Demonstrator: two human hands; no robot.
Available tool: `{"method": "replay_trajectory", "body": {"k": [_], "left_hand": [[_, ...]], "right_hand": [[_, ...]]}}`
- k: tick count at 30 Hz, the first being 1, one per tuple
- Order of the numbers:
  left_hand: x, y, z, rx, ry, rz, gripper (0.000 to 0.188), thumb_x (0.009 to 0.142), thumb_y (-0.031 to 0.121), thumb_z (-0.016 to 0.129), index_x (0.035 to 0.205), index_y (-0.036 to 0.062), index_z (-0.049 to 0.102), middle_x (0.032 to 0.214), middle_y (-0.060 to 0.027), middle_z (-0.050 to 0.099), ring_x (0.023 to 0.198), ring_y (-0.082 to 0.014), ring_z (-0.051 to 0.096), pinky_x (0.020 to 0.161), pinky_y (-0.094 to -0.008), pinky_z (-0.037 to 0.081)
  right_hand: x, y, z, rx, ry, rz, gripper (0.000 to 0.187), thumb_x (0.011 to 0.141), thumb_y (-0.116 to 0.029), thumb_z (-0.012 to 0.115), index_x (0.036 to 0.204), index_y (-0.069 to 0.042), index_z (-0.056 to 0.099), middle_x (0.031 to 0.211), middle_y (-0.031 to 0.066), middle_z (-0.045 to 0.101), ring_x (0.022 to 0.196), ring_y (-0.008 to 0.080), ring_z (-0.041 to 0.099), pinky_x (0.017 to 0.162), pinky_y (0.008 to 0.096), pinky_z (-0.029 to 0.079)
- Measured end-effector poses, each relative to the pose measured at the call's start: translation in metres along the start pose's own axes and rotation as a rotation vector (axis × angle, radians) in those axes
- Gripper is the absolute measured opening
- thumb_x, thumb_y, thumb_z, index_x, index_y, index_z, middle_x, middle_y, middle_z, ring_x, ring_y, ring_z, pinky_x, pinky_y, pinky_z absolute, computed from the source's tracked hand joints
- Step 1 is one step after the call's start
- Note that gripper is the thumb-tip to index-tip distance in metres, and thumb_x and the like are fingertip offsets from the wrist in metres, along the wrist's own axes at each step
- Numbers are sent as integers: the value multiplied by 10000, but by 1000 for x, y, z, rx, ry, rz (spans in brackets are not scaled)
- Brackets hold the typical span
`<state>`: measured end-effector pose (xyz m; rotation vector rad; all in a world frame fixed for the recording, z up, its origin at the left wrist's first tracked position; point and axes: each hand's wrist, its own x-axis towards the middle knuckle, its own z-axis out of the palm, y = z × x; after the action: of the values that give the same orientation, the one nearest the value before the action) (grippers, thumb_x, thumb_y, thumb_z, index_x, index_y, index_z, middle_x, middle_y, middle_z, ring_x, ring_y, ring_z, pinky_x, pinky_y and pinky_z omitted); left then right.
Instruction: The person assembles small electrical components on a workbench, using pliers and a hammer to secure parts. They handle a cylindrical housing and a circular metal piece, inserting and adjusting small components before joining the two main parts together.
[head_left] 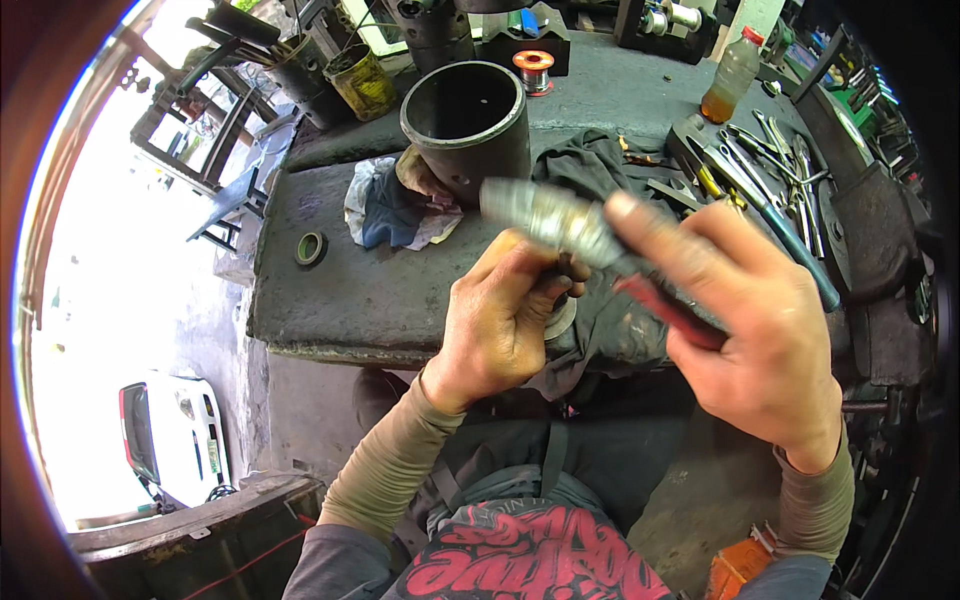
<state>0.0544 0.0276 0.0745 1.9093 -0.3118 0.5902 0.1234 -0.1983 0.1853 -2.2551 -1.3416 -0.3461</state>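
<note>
My right hand (755, 320) grips the red handle of a hammer (550, 218); its metal head is smeared by motion and hangs just above my left hand. My left hand (500, 310) is closed near the bench's front edge, around something dark that the fingers mostly hide. Partly showing beside the left fingers is a pale round metal piece (563, 320), resting over a dark cloth (620, 325). Behind the hammer head stands a wide dark metal cylinder (475, 150), open at its top.
The dark workbench (340, 300) carries a small ring (311, 249), crumpled rags (390, 205) and a solder spool (534, 72). Pliers and wrenches (790, 170) lie at the right, near a red-capped bottle (733, 75). A yellow can (361, 83) sits at the back left.
</note>
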Motion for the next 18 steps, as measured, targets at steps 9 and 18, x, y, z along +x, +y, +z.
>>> {"method": "replay_trajectory", "body": {"k": [9, 18], "left_hand": [[-4, -2, 1, 39, 25, 55, 154, 1034, -4, 702, 1186, 23, 700, 1107, -135, 745, 1032, -296, 729, 894, -368, 604], [-3, -3, -2, 88, 37, 114, 173, 985, -44, 692, 1139, 34, 702, 1135, -131, 733, 1047, -339, 711, 933, -396, 582]], "right_hand": [[0, 0, 1, 35, -20, 17, 846, 761, 145, 743, 1555, -137, 668, 982, 70, 630, 711, 206, 582, 638, 339, 506], [2, 1, -1, -1, 1, -27, 798, 793, 142, 769, 1530, -154, 693, 948, 78, 607, 748, 215, 605, 658, 341, 508]]}}
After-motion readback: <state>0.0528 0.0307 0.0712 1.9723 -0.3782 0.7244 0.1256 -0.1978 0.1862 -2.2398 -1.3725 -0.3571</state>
